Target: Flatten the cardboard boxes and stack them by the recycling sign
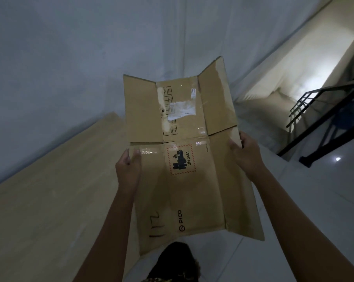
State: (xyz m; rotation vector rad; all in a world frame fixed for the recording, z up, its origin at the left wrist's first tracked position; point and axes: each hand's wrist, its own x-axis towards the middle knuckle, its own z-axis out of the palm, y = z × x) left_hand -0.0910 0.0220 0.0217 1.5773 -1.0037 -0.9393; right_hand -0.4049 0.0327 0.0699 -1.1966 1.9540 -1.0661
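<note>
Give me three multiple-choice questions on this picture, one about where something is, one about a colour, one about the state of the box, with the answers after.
1. Where does the black stair railing stand?
A. To the right of the box
B. To the left of the box
C. Directly under the box

2. What colour is the dashed border of the UN 3481 label?
A. Green
B. Red
C. Blue

3. What state is the cardboard box in?
A. Sealed and standing as a cube
B. Flattened, far flaps spread open
C. Torn into separate pieces

Answers:
1. A, the railing shows at the right edge of the view, beside the stairwell.
2. B, the hatched frame around the battery symbol is red.
3. B, the left hand and right hand hold its side edges, and it lies as one flat sheet in the air.
</note>
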